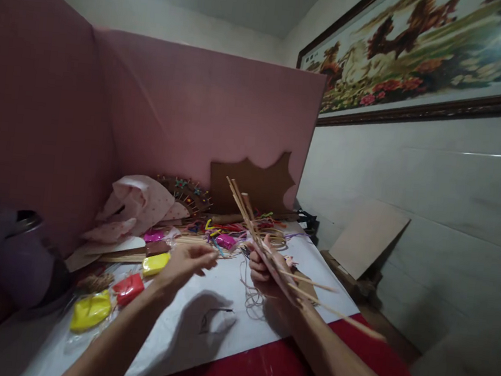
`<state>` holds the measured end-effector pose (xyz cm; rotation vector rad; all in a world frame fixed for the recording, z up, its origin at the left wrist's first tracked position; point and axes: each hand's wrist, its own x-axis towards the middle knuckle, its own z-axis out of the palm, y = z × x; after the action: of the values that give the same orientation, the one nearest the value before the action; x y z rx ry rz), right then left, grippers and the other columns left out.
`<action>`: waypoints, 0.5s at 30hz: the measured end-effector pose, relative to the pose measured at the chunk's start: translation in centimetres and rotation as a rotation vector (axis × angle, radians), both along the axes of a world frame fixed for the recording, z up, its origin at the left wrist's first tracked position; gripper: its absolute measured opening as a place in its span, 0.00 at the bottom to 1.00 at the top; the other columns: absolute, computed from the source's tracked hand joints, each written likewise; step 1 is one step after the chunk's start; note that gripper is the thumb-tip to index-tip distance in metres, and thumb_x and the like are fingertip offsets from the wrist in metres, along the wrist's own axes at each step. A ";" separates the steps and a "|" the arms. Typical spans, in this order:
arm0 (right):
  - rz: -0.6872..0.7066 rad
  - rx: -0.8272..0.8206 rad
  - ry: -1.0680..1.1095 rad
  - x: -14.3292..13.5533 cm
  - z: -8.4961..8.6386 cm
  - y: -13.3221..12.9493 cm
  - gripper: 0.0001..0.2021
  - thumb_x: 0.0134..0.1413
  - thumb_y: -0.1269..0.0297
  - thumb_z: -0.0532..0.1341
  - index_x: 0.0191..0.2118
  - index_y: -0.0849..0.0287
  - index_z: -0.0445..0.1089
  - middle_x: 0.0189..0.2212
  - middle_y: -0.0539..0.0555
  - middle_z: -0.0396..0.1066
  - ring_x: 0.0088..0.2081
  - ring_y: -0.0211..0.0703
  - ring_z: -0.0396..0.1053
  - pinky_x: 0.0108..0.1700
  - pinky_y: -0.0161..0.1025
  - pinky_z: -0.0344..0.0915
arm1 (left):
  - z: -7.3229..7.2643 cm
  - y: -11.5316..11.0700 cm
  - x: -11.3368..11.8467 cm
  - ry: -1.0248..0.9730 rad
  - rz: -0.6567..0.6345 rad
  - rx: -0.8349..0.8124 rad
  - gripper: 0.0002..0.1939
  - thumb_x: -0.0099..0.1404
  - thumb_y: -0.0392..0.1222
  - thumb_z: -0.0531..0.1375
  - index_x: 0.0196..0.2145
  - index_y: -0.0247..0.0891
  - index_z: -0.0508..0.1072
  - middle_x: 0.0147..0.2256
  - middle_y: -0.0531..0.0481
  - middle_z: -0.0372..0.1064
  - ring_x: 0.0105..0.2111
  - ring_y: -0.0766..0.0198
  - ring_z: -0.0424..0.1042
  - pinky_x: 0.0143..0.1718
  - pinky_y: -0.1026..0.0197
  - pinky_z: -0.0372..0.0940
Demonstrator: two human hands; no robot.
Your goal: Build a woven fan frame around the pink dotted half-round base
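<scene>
My right hand [265, 266] is closed around a bundle of thin wooden sticks [247, 217], held up at a slant above the table. Some stick ends point up and away; other ends stick out towards my right forearm. Loose twine [251, 294] hangs or lies in loops just below this hand; I cannot tell whether it is tied to the sticks. To the left, my left hand [190, 262] hovers over the white tabletop, fingers loosely bent and slightly apart, with nothing visible in them. Beneath it falls its shadow, with a small dark thin piece [223, 310] in it.
Yellow packets [91, 311] and a red packet [128, 288] lie at left, near a purplish container [25, 267]. Behind are light sticks [196, 241], a pink cloth [136, 200], colourful strands and brown cardboard [251, 185]. A red cover [254, 371] borders the near edge.
</scene>
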<state>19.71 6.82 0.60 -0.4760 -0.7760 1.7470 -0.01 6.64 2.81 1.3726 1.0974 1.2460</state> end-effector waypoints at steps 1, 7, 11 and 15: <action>0.081 -0.009 0.009 0.0 -0.1 -0.1 0.12 0.43 0.57 0.67 0.29 0.61 0.68 0.13 0.41 0.57 0.12 0.25 0.45 0.12 0.23 0.41 | -0.4 -0.3 1.2 -0.006 -0.055 -0.030 0.16 0.45 0.49 0.68 0.27 0.33 0.77 0.23 0.44 0.73 0.25 0.60 0.69 0.25 0.62 0.59; 0.347 -0.017 0.025 -0.6 -1.1 -1.1 0.11 0.43 0.61 0.67 0.24 0.61 0.67 0.11 0.39 0.54 0.11 0.24 0.36 0.12 0.24 0.37 | -0.3 -1.6 5.0 -0.294 -0.442 -0.109 0.23 0.46 0.48 0.69 0.39 0.34 0.75 0.35 0.43 0.74 0.37 0.57 0.71 0.41 0.58 0.59; 0.455 -0.021 0.023 -0.8 -1.1 -1.9 0.10 0.48 0.59 0.63 0.29 0.63 0.70 0.13 0.40 0.57 0.11 0.23 0.38 0.13 0.24 0.38 | 0.2 -1.9 4.7 -0.320 -0.520 -0.062 0.19 0.46 0.45 0.69 0.35 0.34 0.77 0.32 0.46 0.74 0.33 0.60 0.69 0.38 0.61 0.60; 0.434 0.017 0.006 -0.4 -0.4 -2.6 0.12 0.49 0.59 0.62 0.31 0.65 0.71 0.17 0.48 0.66 0.13 0.26 0.52 0.14 0.24 0.43 | 0.1 -2.4 4.3 -0.332 -0.537 -0.047 0.15 0.49 0.45 0.67 0.33 0.32 0.77 0.23 0.48 0.71 0.26 0.64 0.68 0.31 0.63 0.61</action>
<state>19.29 4.23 0.16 -0.3033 -0.9401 2.1375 4.25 4.25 2.92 1.2558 0.4789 0.9915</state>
